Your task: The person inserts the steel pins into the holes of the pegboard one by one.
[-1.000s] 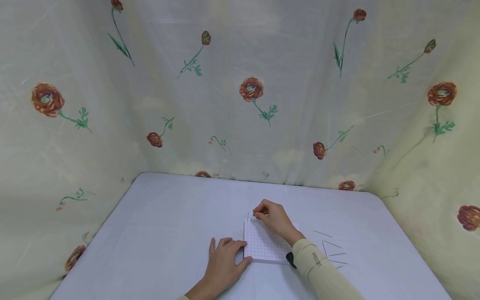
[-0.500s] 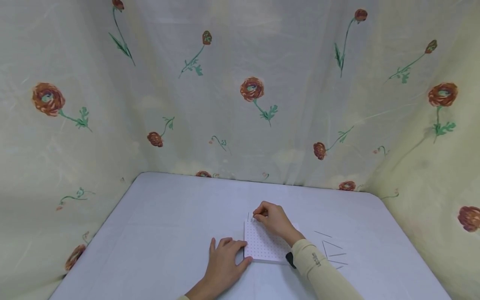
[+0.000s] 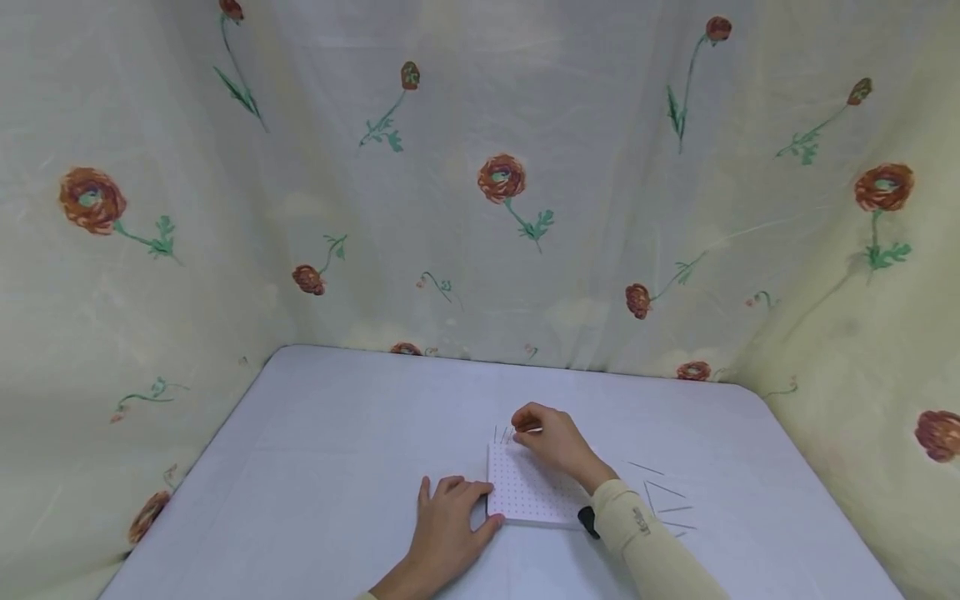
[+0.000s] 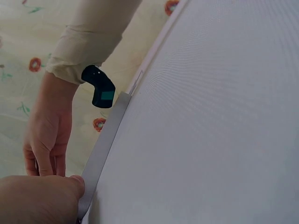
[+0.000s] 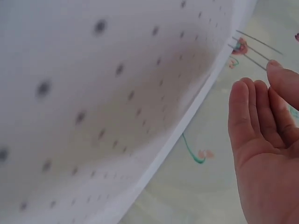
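Note:
A white board with a grid of small holes (image 3: 517, 492) lies on the table. My left hand (image 3: 448, 521) rests against its near left corner, index fingertip at the left side and thumb at the front edge. In the left wrist view the thumb (image 4: 42, 198) touches the board's side (image 4: 103, 144). Three thin metal pins (image 5: 259, 42) stand in a row at the far left corner. My right hand (image 3: 555, 442) is just right of them, fingers apart from the thumb. The thumb tip (image 5: 275, 66) overlaps a pin's end in the right wrist view.
Several loose thin metal pins (image 3: 666, 489) lie scattered on the white table (image 3: 337, 467) to the right of the board. A flowered curtain (image 3: 570, 275) hangs behind and at both sides. A dark device (image 3: 588, 522) sits at the right wrist over the board.
The right hand has let go of a pin, its fingers parting and shifting slightly right, and the pins at the corner show more. The left hand and board have stayed put.

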A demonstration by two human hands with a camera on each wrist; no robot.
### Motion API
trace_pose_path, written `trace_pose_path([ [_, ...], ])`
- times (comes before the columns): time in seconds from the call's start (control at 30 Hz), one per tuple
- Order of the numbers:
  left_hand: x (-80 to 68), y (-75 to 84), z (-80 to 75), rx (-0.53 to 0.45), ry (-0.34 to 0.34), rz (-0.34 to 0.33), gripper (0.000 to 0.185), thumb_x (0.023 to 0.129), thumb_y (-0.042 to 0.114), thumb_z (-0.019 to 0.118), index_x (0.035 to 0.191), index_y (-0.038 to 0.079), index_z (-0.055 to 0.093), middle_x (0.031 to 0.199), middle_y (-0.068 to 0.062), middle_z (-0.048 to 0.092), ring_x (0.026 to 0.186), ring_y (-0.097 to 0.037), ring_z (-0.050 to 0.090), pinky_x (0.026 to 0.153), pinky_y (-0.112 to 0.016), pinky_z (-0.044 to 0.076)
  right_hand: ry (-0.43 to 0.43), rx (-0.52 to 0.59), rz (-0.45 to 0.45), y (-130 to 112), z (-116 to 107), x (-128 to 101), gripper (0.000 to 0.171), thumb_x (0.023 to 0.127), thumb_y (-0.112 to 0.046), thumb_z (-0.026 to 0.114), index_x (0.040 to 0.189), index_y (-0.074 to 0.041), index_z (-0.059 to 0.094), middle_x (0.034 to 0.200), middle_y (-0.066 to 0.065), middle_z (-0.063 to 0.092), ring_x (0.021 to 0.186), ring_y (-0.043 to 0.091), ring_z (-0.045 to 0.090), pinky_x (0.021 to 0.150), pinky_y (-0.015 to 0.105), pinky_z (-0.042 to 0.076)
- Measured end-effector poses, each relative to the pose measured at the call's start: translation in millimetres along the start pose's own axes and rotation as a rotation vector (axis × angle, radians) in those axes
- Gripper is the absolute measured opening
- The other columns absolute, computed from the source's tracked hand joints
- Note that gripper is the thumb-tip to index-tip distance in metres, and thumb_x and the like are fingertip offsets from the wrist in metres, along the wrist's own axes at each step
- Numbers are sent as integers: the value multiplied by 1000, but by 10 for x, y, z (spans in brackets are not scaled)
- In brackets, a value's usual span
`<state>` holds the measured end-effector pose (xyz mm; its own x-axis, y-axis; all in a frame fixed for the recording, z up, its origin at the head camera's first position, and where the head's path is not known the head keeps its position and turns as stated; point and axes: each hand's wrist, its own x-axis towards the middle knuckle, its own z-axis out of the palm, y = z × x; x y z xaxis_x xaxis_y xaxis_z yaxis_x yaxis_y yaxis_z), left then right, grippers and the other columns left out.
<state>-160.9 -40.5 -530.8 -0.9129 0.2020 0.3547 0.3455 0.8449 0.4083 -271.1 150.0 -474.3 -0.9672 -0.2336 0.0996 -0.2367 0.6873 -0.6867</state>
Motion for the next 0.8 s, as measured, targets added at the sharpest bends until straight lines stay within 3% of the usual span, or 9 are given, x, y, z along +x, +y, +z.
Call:
trace_pose_path([
  [0.3,28,7,30,16,11,2,43,79,54,67,113,28,64,111,7,69,113,-23,54,100,-73,23,70,24,-20,101,-376,-159,22,84,-13,71,105,-12,64,106,6,68,100,16,65,85,27,54],
  [0.8,-4,64,26,-11,8,-31,42,77,53,70,111,27,66,111,7,69,114,-24,54,101,-73,21,153,-44,41,490,-861,-709,29,86,-22,69,112,-12,62,106,7,68,97,16,64,85,29,54],
])
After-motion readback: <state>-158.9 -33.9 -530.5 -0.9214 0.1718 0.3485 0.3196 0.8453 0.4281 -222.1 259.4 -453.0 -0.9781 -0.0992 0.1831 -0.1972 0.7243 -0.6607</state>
